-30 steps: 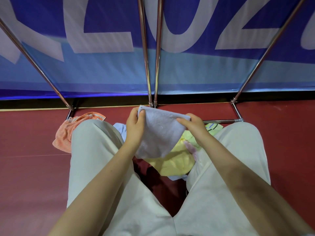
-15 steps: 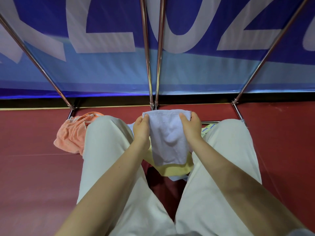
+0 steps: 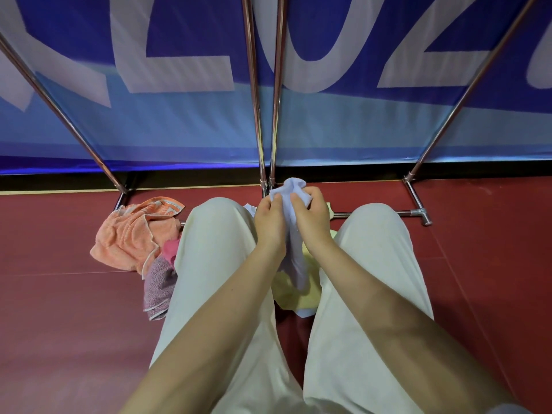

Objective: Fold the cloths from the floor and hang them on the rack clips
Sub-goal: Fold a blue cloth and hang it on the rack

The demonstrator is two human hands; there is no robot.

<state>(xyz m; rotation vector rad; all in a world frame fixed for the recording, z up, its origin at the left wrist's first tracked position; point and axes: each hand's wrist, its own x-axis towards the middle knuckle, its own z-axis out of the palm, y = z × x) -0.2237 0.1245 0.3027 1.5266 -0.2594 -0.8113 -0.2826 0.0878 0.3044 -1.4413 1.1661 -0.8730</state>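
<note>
pale lilac cloth (image 3: 294, 234) at frame centre, pinched between left hand (image 3: 270, 219) and right hand (image 3: 310, 216), both clenched on its top. long axis hanging downward between knees. rack poles (image 3: 265, 115) directly above; either hand equally near.

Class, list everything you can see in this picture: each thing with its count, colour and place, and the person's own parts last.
Lavender cloth: one, pale purple, held between the knees.
Orange cloth: one, on the floor, left.
Speckled cloth: one, purple-grey, by the left leg.
Pink cloth: one, mostly hidden.
Yellow cloth: one, on the floor under the hands.
Rack: one, metal tubes, ahead.
Banner: one, blue, behind.
Floor: red.
Left hand, right hand: both grip the lavender cloth.
</note>
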